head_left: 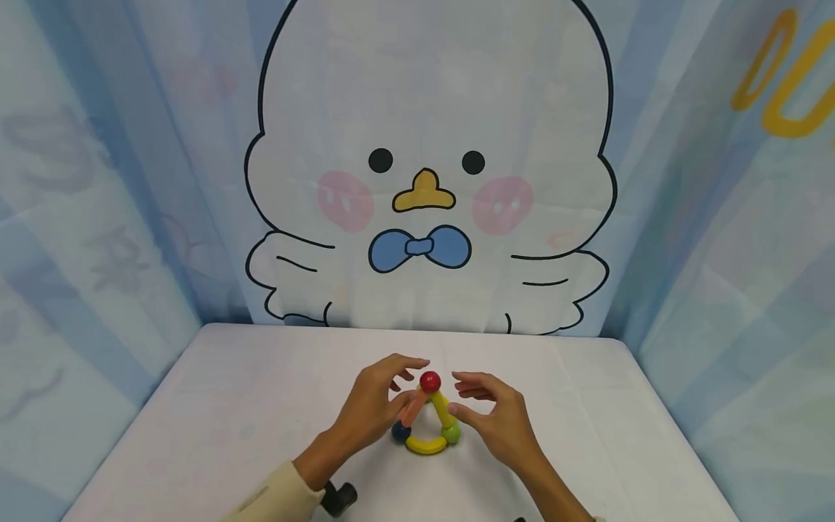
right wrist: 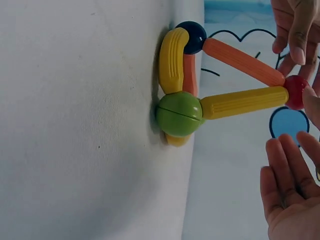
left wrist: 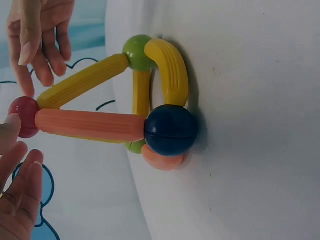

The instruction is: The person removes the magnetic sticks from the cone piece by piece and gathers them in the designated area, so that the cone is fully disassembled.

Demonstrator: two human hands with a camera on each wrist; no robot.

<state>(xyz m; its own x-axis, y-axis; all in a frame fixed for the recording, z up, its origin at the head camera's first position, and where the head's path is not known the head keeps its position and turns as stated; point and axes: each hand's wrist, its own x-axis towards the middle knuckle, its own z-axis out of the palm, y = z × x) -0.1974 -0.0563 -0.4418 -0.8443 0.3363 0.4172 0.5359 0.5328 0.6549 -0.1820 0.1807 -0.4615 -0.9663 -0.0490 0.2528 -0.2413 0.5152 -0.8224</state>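
Observation:
A pyramid-like frame of toy rods and balls stands on the table. At its top is a red ball (head_left: 430,381). From there a coral rod (left wrist: 90,125) slopes to a dark blue ball (left wrist: 171,130), and a straight yellow rod (right wrist: 245,102) to a green ball (right wrist: 179,114). A curved yellow rod (head_left: 426,446) joins these two balls at the front. Behind, another green ball (left wrist: 135,147) is partly hidden. My left hand (head_left: 373,397) is left of the top, fingers spread, thumb overlapping the coral rod in view. My right hand (head_left: 499,417) is opposite, fingers extended; neither grips anything.
The white table (head_left: 261,406) meets a cartoon-printed curtain (head_left: 430,87) at its far edge. Similar curtains hang along both sides. A black device (head_left: 341,499) sits by the left wrist.

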